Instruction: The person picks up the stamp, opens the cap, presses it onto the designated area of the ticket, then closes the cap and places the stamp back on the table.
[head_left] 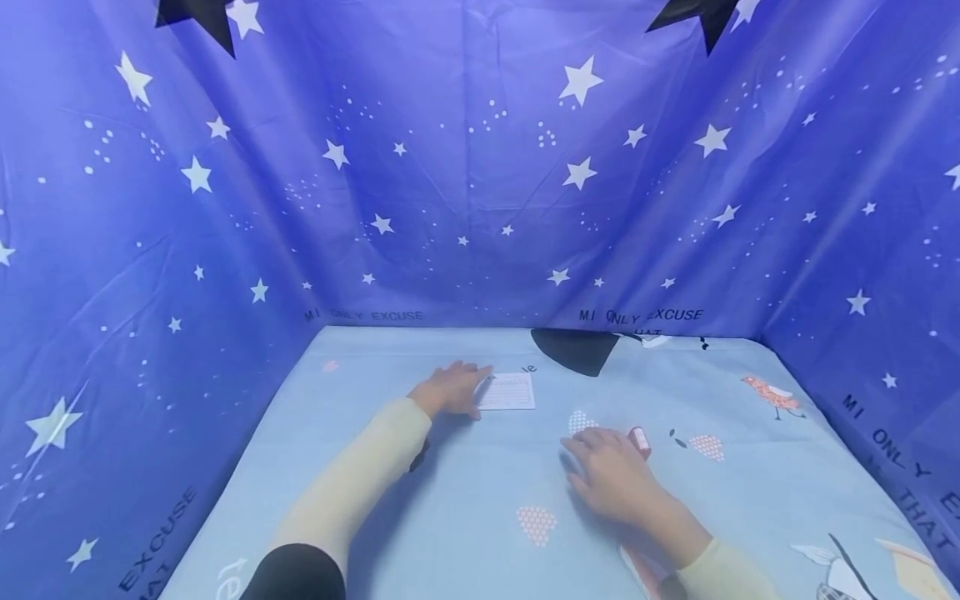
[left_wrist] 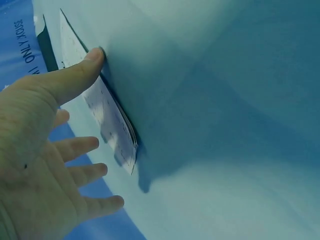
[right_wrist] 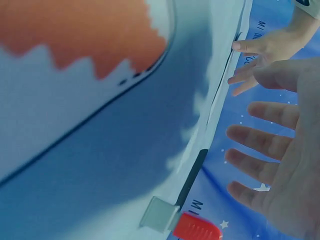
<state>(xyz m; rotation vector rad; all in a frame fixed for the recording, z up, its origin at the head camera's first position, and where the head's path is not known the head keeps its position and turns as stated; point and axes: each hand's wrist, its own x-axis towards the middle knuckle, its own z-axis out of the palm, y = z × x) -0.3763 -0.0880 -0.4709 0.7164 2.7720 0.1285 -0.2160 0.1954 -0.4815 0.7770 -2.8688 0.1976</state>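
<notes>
My left hand [head_left: 450, 389] is at the left end of a small white card with printed lines [head_left: 512, 392]. In the left wrist view its thumb [left_wrist: 75, 80] overlaps the card's edge, which shows more than one layer, while the other fingers are spread. My right hand [head_left: 617, 477] is above the bedsheet, its fingers extended and nothing in its grasp. Just beyond it lies a small red thing with a white label [head_left: 640, 442]; the right wrist view shows its ribbed red end [right_wrist: 197, 227] and pale translucent end. A flat white thing with an orange zigzag print [right_wrist: 90, 30] lies below the right wrist.
A light blue printed sheet [head_left: 450, 517] covers the surface, with hearts, a bird and a dark shape in its pattern. Blue star-patterned curtains [head_left: 465, 167] close in the back and both sides.
</notes>
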